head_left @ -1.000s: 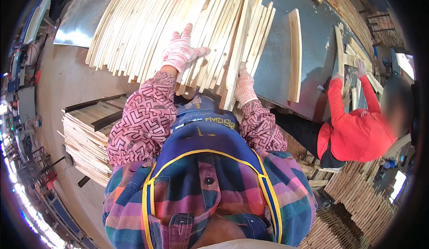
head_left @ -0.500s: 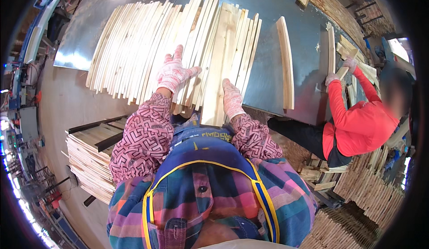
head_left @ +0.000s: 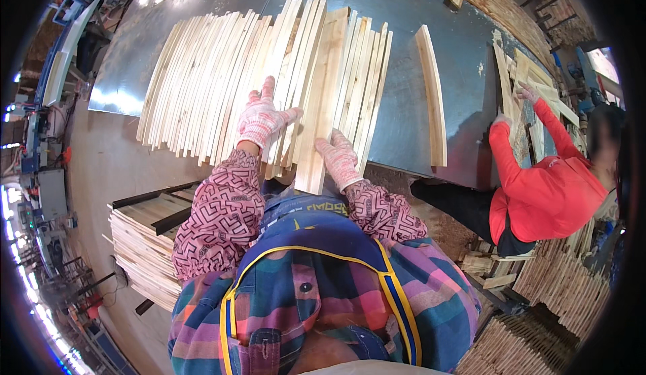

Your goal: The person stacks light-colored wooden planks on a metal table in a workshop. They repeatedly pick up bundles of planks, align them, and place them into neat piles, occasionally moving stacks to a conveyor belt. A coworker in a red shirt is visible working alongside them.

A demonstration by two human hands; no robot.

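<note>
A row of narrow pale wooden slats (head_left: 202, 86) stands side by side on the metal table (head_left: 404, 113) in front of me. My left hand (head_left: 262, 121), in a pink-and-white knit glove, rests on the row with fingers spread. A wider wooden board (head_left: 321, 92) lies among the slats, its near end jutting past them toward me. Gloved the same way, my right hand (head_left: 338, 160) grips that board's right edge near this end; some of its fingers are hidden. Several slats (head_left: 367, 86) lie right of the board.
One separate board (head_left: 432, 99) lies farther right on the table. A co-worker in a red top (head_left: 548, 197) handles wood pieces (head_left: 515, 106) at the right. A stack of boards (head_left: 145, 254) stands low at my left; slat piles (head_left: 518, 341) fill the lower right.
The wider board has shifted slightly left and shows a narrower face. My right hand has moved left with it, its fingers now over the edge. The co-worker's hands have shifted among the wood pieces.
</note>
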